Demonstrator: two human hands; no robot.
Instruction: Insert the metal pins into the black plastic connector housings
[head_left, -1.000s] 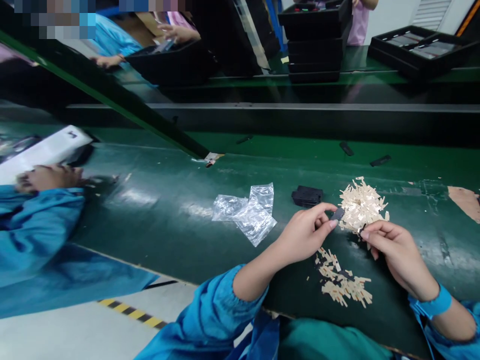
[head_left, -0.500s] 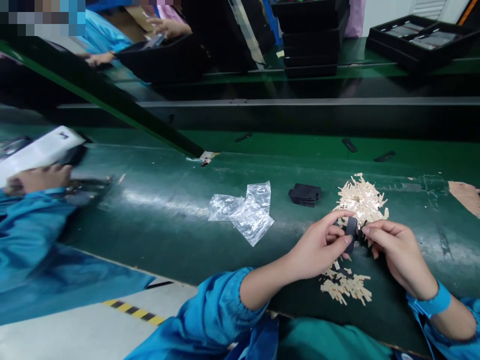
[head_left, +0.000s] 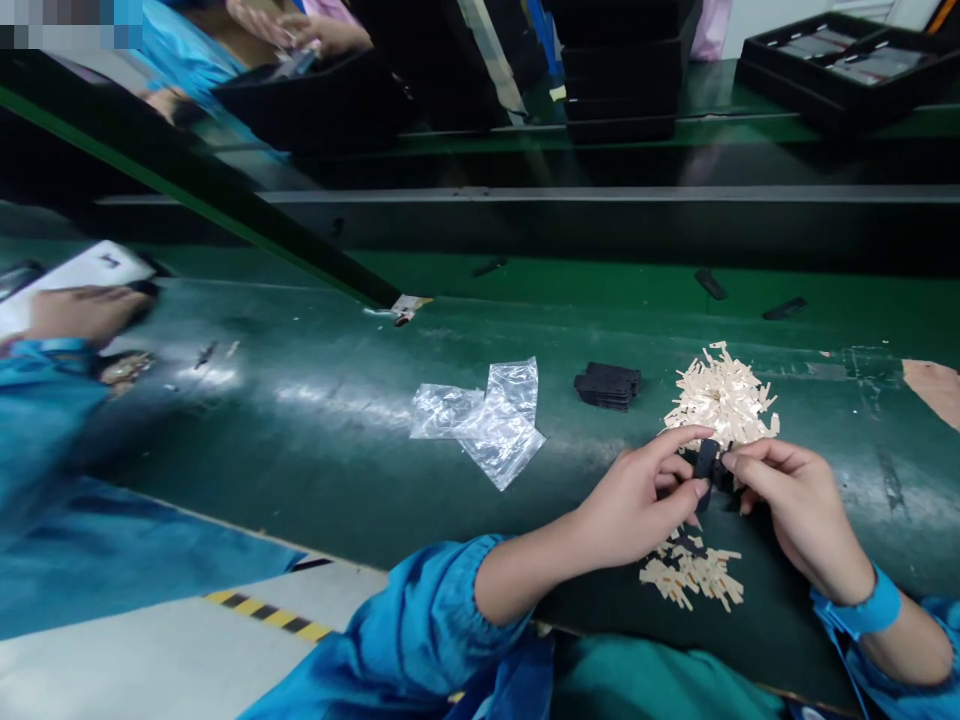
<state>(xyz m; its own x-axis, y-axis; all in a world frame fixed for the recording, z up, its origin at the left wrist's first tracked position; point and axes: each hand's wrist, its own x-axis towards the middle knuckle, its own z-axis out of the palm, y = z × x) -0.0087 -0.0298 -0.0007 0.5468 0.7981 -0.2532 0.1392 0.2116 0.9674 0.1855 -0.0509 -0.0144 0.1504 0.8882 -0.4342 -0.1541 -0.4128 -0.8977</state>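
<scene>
Between the thumb and fingers of my left hand (head_left: pixel 637 495) is a small flat black plastic piece (head_left: pixel 706 460), held upright. Close beside it, my right hand (head_left: pixel 787 500) pinches a small dark part (head_left: pixel 724 472), mostly hidden by the fingertips. Just beyond both hands lies a heap of cream-coloured small strips (head_left: pixel 720 395). A smaller scatter of similar strips (head_left: pixel 694 578) lies on the near side, with a few dark bits among them. To the left of the heap stands a neat stack of black flat pieces (head_left: pixel 607 385).
Clear plastic bags (head_left: pixel 499 425) lie on the green bench (head_left: pixel 315 470). Loose black pieces (head_left: pixel 785 308) rest further back. A green post (head_left: pixel 300 240) slants across the left. A co-worker's hand (head_left: pixel 82 315) holds a white object at far left. Black trays (head_left: pixel 622 90) stand behind.
My hands keep nearly the same place; the black piece in my left hand has turned slightly. At far left, the co-worker's hand and white object have shifted, uncovering a small pile.
</scene>
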